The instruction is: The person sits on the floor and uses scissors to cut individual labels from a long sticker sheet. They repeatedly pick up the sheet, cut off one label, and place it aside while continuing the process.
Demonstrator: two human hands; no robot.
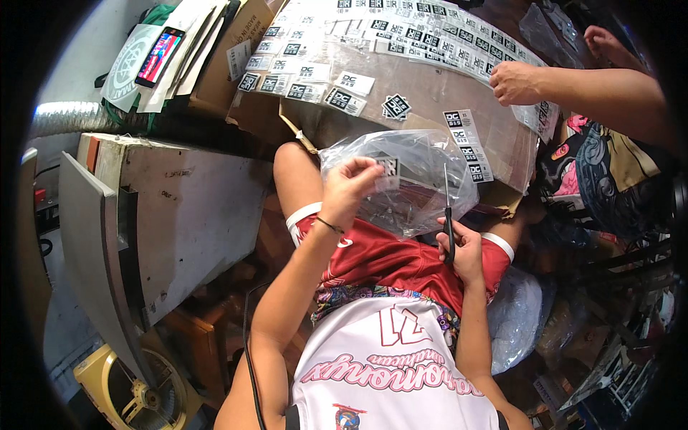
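Between the thumb and fingers of my left hand is a small printed label with a black-and-white design. My right hand holds black-handled scissors, blades pointing away from me; whether the blades are parted is hard to tell. Beneath both hands a clear plastic bag spreads over my lap and against the cardboard box. A strip of several printed labels lies on the box top, beyond the scissors. Near the box's front edge sits a small stack of cut labels.
Label sheets and rows of cut labels cover much of the box. Another person's hand reaches in from the right. A phone lies on papers at upper left. A white cabinet and yellow fan stand left.
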